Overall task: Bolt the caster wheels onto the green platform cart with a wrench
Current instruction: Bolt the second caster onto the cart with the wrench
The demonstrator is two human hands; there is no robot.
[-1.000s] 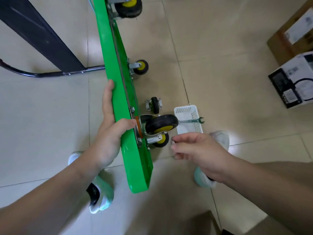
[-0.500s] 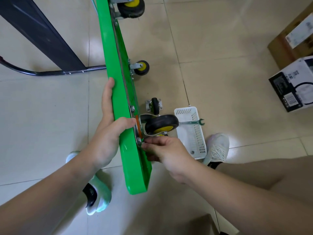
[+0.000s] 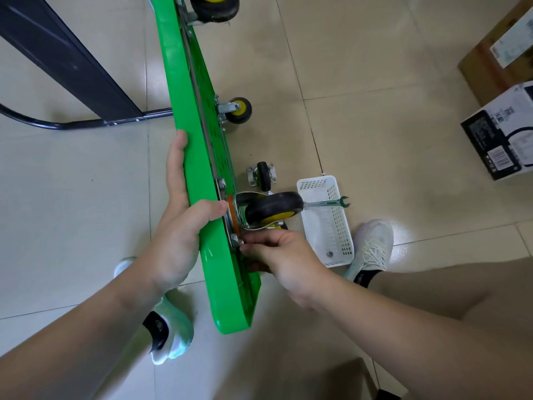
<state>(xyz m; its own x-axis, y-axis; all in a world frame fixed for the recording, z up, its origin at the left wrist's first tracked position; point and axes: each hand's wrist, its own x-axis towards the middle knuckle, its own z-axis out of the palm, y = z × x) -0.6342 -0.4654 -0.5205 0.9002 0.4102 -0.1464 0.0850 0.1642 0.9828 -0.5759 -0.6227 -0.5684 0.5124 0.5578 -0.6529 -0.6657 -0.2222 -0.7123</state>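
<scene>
The green platform cart (image 3: 202, 157) stands on its long edge on the floor. My left hand (image 3: 178, 226) grips its upper edge, thumb hooked over by a caster plate. A black and yellow caster wheel (image 3: 272, 210) sits against the cart's underside. My right hand (image 3: 277, 255) pinches a small nut or bolt (image 3: 240, 242) at the lower corner of that caster's plate. Two more casters (image 3: 238, 111) are fixed further along the cart. A loose caster (image 3: 262, 176) stands on the floor. A wrench (image 3: 328, 202) lies across the white basket (image 3: 340, 243).
A nut lies in the basket's bottom. The cart's dark handle bar (image 3: 57, 124) lies on the floor at left, by a dark panel. Cardboard boxes (image 3: 501, 140) stand at the right edge. My two shoes (image 3: 372, 249) are planted either side of the cart.
My right hand moved left from near the basket to the caster plate and now pinches the fastener there. My left hand kept its grip on the cart.
</scene>
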